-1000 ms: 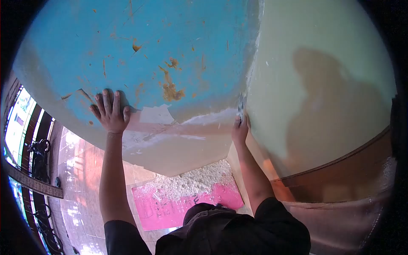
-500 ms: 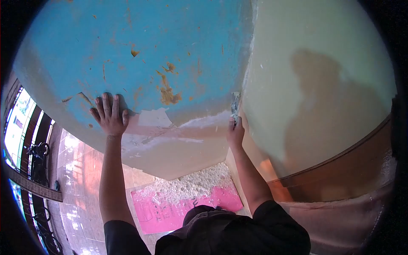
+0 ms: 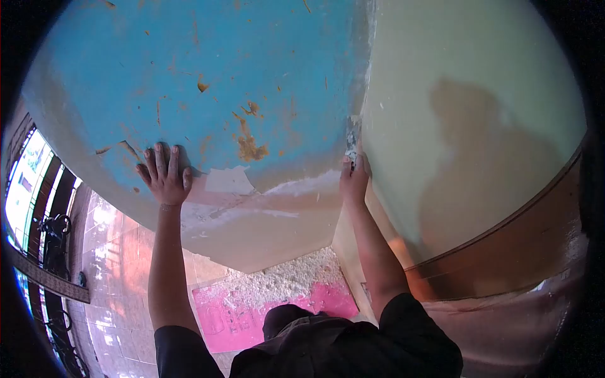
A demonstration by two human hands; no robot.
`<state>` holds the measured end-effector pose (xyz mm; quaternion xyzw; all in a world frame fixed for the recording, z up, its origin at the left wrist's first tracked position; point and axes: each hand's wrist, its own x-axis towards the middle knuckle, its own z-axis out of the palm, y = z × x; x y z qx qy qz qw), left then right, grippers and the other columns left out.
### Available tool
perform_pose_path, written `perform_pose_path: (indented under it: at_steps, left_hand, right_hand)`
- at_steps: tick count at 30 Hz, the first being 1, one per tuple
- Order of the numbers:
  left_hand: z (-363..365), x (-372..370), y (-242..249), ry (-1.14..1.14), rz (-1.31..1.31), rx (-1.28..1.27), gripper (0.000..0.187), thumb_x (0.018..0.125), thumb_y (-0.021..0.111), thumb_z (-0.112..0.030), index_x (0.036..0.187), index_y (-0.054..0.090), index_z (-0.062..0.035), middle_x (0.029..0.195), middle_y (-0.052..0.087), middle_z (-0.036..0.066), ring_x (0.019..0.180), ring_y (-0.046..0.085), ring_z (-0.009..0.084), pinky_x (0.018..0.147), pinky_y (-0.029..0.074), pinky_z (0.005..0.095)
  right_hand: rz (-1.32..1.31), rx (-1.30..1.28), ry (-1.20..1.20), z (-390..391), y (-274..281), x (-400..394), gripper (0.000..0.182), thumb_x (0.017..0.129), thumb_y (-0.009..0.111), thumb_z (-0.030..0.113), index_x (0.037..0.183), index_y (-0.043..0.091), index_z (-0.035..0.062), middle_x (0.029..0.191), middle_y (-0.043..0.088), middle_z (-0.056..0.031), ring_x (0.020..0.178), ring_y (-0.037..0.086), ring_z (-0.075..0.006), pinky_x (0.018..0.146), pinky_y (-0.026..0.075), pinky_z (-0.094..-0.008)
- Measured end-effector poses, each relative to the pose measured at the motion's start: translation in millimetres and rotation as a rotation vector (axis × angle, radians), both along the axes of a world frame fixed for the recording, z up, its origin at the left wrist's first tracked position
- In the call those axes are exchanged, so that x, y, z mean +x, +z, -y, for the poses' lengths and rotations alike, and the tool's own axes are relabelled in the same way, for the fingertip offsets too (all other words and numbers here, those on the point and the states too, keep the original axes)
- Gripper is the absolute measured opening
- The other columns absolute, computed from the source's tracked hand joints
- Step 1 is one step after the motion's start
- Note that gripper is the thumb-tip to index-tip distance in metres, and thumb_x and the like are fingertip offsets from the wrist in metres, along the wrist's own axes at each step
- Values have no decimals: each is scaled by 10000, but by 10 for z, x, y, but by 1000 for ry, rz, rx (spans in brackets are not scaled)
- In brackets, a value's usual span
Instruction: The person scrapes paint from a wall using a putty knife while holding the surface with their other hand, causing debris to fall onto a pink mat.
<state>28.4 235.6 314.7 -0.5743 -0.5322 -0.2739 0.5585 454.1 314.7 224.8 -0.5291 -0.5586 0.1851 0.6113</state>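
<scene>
My left hand point(image 3: 166, 179) lies flat with fingers spread on the blue-painted wall point(image 3: 252, 57), at the lower edge of the blue. My right hand point(image 3: 355, 183) is closed around the handle of a scraper point(image 3: 353, 131), whose blade points up along the corner where this wall meets the pale green wall point(image 3: 466, 57). The blade is smeared with white material. Brown patches point(image 3: 252, 148) and scratches mark the blue paint. Between my hands runs a bare beige strip with a whitish patch point(image 3: 229, 181).
On the tiled floor below, a pink sheet point(image 3: 220, 327) carries a heap of white flakes point(image 3: 283, 277). A brown panel point(image 3: 504, 252) runs along the right wall's foot. Dark railings point(image 3: 57, 246) stand at the left. My shadow falls on the green wall.
My right hand and the scraper have moved up along the corner. My left hand stays on the same spot of the wall, while the view has shifted slightly.
</scene>
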Motion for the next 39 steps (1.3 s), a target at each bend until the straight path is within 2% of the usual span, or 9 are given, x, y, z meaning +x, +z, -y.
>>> perform_pose_path:
  at_steps: [3, 8, 11, 13, 23, 29, 34, 37, 39]
  left_hand:
    - [41, 18, -4, -11, -2, -5, 542, 940, 341, -512, 1381, 490, -235, 1497, 355, 111, 1412, 240, 367, 1127, 41, 600]
    - [14, 2, -3, -28, 4, 12, 535, 940, 348, -505, 1378, 492, -233, 1490, 365, 110, 1408, 249, 368, 1126, 32, 603]
    - [46, -4, -4, 0, -39, -11, 561, 925, 376, -495, 1378, 486, -182, 1492, 351, 149, 1410, 229, 398, 1111, 55, 623]
    - [63, 19, 0, 3, 11, -36, 530, 937, 349, -520, 1374, 495, -257, 1482, 382, 97, 1410, 253, 354, 1129, 28, 597]
    - [86, 32, 6, -14, 29, -45, 512, 958, 322, -501, 1382, 483, -265, 1489, 379, 77, 1407, 271, 337, 1141, 18, 576]
    - [51, 18, 17, -35, 8, -7, 517, 957, 319, -509, 1396, 461, -276, 1500, 360, 66, 1422, 240, 320, 1144, 20, 571]
    - [71, -14, -9, -12, -9, -35, 527, 939, 366, -509, 1371, 499, -238, 1490, 367, 113, 1404, 265, 364, 1126, 49, 600]
    - [65, -5, -4, -40, 43, -40, 518, 917, 405, -509, 1393, 458, -313, 1506, 350, 44, 1415, 256, 316, 1128, 41, 601]
    - [73, -4, -7, -40, 63, -65, 519, 906, 427, -506, 1391, 460, -321, 1503, 354, 33, 1416, 253, 309, 1120, 56, 612]
  right_hand:
    - [165, 363, -133, -397, 525, 53, 326, 962, 493, 282, 1111, 555, -1, 854, 615, -194, 782, 613, -359, 732, 482, -414]
    - [112, 121, 61, -172, 1358, -84, 346, 972, 460, 327, 969, 558, -5, 761, 567, -155, 699, 584, -286, 655, 458, -385]
    - [-43, 176, 200, -38, 1024, -288, 329, 967, 458, 325, 920, 524, 6, 748, 544, -205, 695, 551, -360, 650, 436, -427]
    - [-8, 191, 244, 52, 853, -361, 307, 961, 466, 306, 951, 525, 6, 757, 548, -194, 697, 557, -354, 645, 440, -423]
    - [81, 370, 482, 265, 824, -898, 334, 936, 550, 283, 1163, 507, 42, 905, 590, -156, 765, 605, -326, 671, 488, -419]
    - [785, 630, 42, 100, 993, -871, 376, 849, 615, 171, 1217, 573, 236, 880, 540, -102, 780, 583, -305, 632, 495, -419]
    - [732, 611, -183, -95, 1139, -551, 361, 848, 627, 190, 1199, 591, 266, 877, 542, -94, 777, 595, -300, 643, 489, -450]
    - [583, 429, -172, -22, 1044, -565, 328, 899, 584, 208, 1227, 573, 194, 928, 583, -136, 858, 614, -331, 718, 495, -452]
    - [118, 350, -81, -66, 723, -561, 323, 941, 532, 232, 1233, 547, 94, 1020, 610, -191, 966, 607, -372, 795, 490, -446]
